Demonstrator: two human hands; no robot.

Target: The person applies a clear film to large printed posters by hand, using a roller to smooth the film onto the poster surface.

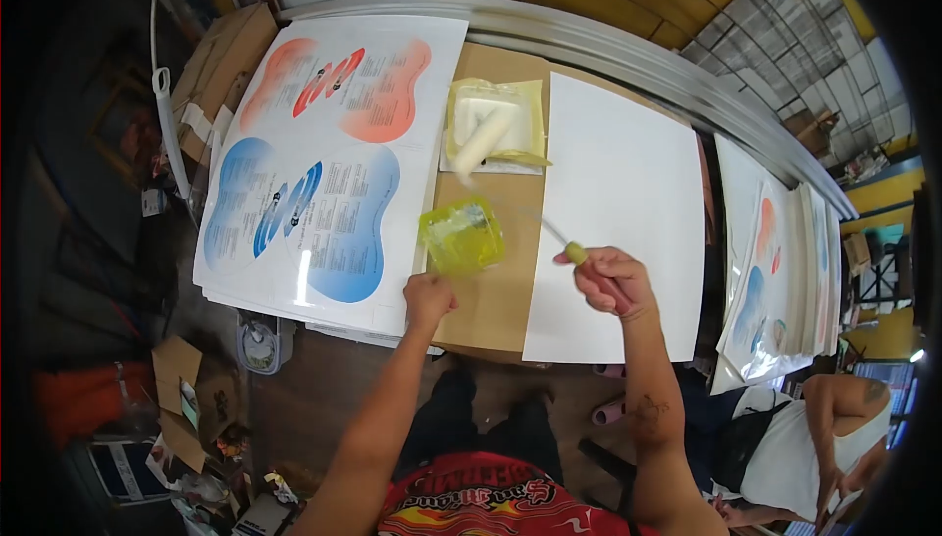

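Note:
My right hand (610,283) is closed around the reddish handle of a paint roller (481,143). Its pale roller end lies over a white tray (475,104) that rests on yellow sheeting. A yellow see-through plastic container (461,236), with whitish residue inside, is tilted above the brown cardboard (486,310). My left hand (430,298) is closed at its lower edge; the part it grips is hidden by the fingers. A large blank white sheet (623,192) lies beneath and beyond my right hand.
Printed sheets with red and blue shapes (324,163) are stacked at left. More printed sheets (775,281) lie at right, near a person in a white top (790,448). A metal rail (589,45) runs along the back. An open cardboard box (182,394) is at lower left.

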